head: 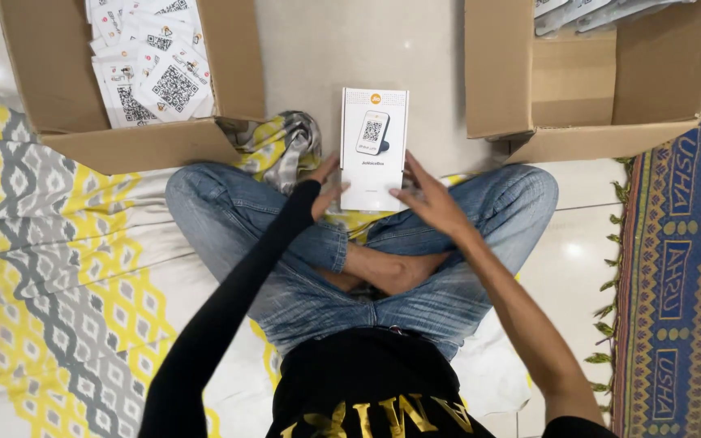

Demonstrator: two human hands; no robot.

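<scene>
- Fingers of my left hand [328, 188] are slightly spread and touch the lower left edge of the white product box [374, 149]; they are not closed around it.
- Fingers of my right hand [432, 201] are stretched and apart, resting against the lower right edge of the same box, so it is only pressed between both hands, not gripped.
- I think the box could slip or tip forward, because only its near end is held and its far end lies on the pale floor [318, 57].
- I judge a push could also slide it toward the crumpled yellow-grey cloth [285, 146] just beside it.
- I see the box lying flat, face up, in front of my crossed legs, between the left carton [66, 105] with printed cards [152, 57] and the right carton [610, 81].
</scene>
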